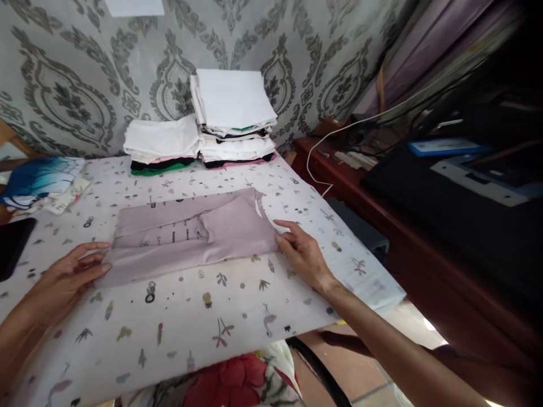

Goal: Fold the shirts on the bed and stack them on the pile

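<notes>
A mauve garment (237, 232), folded into a long strip with dark print showing, lies across the patterned white cloth. At its left end my left hand (78, 274) pinches the near corner between thumb and fingers. My right hand (303, 254) is at the other end, thumb and fingers at the garment's right edge, with the index finger stretched out. Behind the garment stand a tall stack of folded clothes (233, 102) with white on top and a lower stack (163, 138) to its left.
A blue patterned garment (42, 178) lies at the far left, with a dark flat object (14, 246) nearer. To the right is a dark red wooden surface (335, 169) with a white cable (311, 158). The table's cloth (169, 333) ends near my lap.
</notes>
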`<control>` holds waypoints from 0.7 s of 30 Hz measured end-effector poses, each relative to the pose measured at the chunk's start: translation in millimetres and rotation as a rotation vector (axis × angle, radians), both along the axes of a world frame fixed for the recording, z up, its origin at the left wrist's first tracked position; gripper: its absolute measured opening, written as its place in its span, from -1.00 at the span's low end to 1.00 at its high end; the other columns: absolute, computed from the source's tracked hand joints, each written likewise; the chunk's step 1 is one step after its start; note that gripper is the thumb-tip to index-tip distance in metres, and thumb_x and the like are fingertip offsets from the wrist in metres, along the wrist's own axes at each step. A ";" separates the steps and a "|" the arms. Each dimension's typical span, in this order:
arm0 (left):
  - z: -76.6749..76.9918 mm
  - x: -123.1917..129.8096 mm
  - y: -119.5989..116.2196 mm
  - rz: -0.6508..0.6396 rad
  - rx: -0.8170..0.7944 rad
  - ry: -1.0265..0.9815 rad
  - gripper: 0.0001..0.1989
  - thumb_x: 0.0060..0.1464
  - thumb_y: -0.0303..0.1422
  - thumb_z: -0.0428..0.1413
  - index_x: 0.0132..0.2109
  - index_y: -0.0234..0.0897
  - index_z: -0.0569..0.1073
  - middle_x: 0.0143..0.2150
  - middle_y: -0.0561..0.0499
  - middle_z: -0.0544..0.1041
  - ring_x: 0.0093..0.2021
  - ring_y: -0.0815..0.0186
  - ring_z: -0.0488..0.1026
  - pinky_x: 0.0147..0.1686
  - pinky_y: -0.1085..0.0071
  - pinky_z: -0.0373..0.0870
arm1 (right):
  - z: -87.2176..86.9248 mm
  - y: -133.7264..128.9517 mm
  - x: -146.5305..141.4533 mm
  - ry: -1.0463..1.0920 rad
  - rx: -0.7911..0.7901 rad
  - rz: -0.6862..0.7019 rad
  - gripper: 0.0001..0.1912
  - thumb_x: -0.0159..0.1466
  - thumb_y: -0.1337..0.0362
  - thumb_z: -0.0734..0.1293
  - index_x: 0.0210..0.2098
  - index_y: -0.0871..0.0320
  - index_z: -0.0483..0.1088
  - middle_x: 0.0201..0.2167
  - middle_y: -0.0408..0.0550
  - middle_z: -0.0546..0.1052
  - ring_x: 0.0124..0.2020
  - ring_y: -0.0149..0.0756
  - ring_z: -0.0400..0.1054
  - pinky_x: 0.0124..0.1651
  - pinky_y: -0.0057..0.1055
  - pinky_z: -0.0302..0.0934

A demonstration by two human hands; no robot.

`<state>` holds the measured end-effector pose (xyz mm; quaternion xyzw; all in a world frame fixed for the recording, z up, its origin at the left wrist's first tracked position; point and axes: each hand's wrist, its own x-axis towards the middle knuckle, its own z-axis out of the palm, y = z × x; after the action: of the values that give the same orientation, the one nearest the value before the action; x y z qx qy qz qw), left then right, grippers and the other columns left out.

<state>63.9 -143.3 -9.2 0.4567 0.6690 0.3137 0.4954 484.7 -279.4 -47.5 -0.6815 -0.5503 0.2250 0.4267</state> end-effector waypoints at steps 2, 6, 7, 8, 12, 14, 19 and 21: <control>-2.5 -0.4 -0.3 -0.011 0.018 -0.011 -0.26 -0.71 -0.20 0.50 -0.18 -0.08 0.53 -0.40 0.15 0.46 -0.44 0.40 0.29 -0.58 0.62 0.18 | 0.4 -1.1 -1.5 -0.031 0.019 0.003 -0.59 0.37 0.09 0.19 0.11 0.17 0.34 -0.60 -0.27 0.27 -0.54 -0.39 0.10 -0.41 -0.45 0.07; -7.3 -0.5 -5.2 -0.022 0.088 -0.081 -0.35 -0.49 -0.10 0.45 -0.15 -0.16 0.50 -0.47 0.16 0.43 -0.47 0.43 0.30 -0.52 0.60 0.21 | 1.2 -2.7 -5.3 -0.042 0.033 -0.001 -0.59 0.35 0.08 0.22 0.07 0.18 0.37 -0.60 -0.26 0.30 -0.57 -0.40 0.10 -0.45 -0.45 0.08; -8.3 -1.1 -6.4 -0.030 0.100 -0.106 -0.38 -0.43 -0.07 0.43 -0.15 -0.18 0.49 -0.48 0.16 0.42 -0.46 0.41 0.32 -0.50 0.58 0.24 | 1.2 -2.7 -5.5 -0.049 0.024 -0.006 -0.58 0.34 0.07 0.23 0.07 0.17 0.38 -0.58 -0.24 0.34 -0.56 -0.40 0.12 -0.45 -0.46 0.10; -9.2 -2.1 -7.3 -0.039 0.117 -0.124 -0.41 -0.36 -0.05 0.40 -0.15 -0.20 0.48 -0.48 0.15 0.43 -0.45 0.39 0.35 -0.47 0.54 0.28 | 1.0 -2.4 -5.2 -0.058 0.012 -0.015 -0.57 0.33 0.05 0.24 0.08 0.16 0.38 -0.55 -0.22 0.40 -0.55 -0.39 0.16 -0.45 -0.46 0.13; -10.8 -7.8 -9.9 -0.136 0.203 -0.061 -0.53 -0.12 -0.08 0.29 -0.09 -0.20 0.45 -0.49 0.17 0.36 -0.51 0.41 0.30 -0.51 0.52 0.20 | -1.6 1.2 -1.4 -0.085 -0.045 -0.049 -0.48 0.28 -0.06 0.27 0.12 0.09 0.38 -0.43 -0.12 0.56 -0.47 -0.30 0.33 -0.45 -0.43 0.22; -11.6 -8.4 -11.1 -0.180 0.235 -0.012 -0.55 -0.09 -0.13 0.26 -0.06 -0.19 0.41 -0.48 0.18 0.35 -0.52 0.43 0.27 -0.52 0.52 0.16 | -2.9 2.4 -0.5 -0.098 -0.065 -0.061 -0.42 0.25 -0.12 0.28 0.14 0.06 0.37 -0.37 -0.09 0.59 -0.46 -0.27 0.36 -0.47 -0.40 0.23; -19.5 -2.1 -8.2 -0.240 0.383 0.093 -0.63 -0.04 -0.18 0.19 -0.09 -0.20 0.36 -0.45 0.17 0.32 -0.50 0.40 0.27 -0.48 0.49 0.19 | -4.6 3.5 -1.4 -0.139 -0.045 -0.065 -0.41 0.24 -0.13 0.29 0.15 0.05 0.37 -0.38 -0.07 0.59 -0.50 -0.27 0.34 -0.48 -0.38 0.23; -23.9 0.4 -5.2 -0.227 0.471 0.157 -0.68 0.00 -0.18 0.16 -0.12 -0.21 0.38 -0.39 0.11 0.36 -0.47 0.39 0.30 -0.46 0.47 0.21 | -5.2 4.2 -1.5 -0.149 -0.028 -0.062 -0.42 0.25 -0.12 0.28 0.13 0.05 0.38 -0.40 -0.09 0.58 -0.47 -0.26 0.36 -0.47 -0.38 0.24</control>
<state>64.3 -148.5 -33.1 0.6543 0.5587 0.3667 0.3539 483.1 -275.2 -52.6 -0.7190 -0.5560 0.1683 0.3817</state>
